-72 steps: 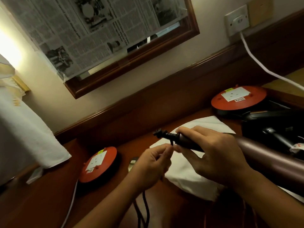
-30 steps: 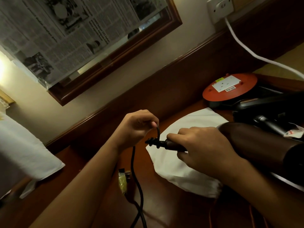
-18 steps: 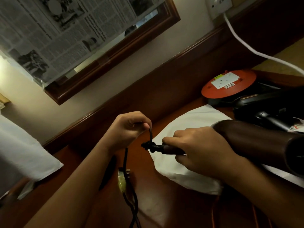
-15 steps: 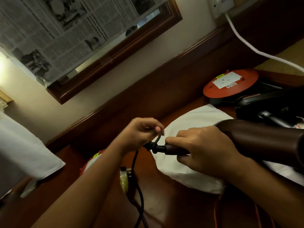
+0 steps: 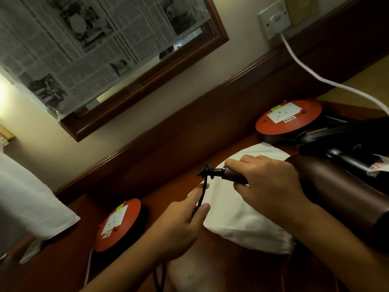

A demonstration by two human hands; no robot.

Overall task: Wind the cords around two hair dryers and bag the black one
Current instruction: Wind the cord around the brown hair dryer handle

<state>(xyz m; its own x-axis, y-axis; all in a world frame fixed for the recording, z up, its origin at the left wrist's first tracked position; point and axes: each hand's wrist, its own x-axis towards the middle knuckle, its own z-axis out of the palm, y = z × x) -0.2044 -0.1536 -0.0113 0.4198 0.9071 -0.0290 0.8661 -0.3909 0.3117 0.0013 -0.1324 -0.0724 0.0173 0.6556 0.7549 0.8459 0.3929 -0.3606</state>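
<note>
My right hand (image 5: 267, 186) grips the handle of a dark brown hair dryer (image 5: 336, 186), whose barrel runs off to the right. A first loop of its black cord (image 5: 203, 192) sits around the handle's end. My left hand (image 5: 181, 224) pinches the cord just below that end, between thumb and fingers, and the cord trails down past my wrist. A black hair dryer (image 5: 345, 140) lies at the right behind the brown one. A white cloth bag (image 5: 237, 220) lies flat on the desk under my hands.
Two orange round cable reels stand on the wooden desk (image 5: 63, 266): the left reel (image 5: 117, 224) and the back right reel (image 5: 288, 116). A white cable (image 5: 311, 74) runs from a wall socket (image 5: 274, 17). White fabric (image 5: 27, 207) hangs at the left. A newspaper-covered mirror hangs above.
My left hand has come down from above the handle's end to below it, drawing the cord around the end. The left reel has come back into sight.
</note>
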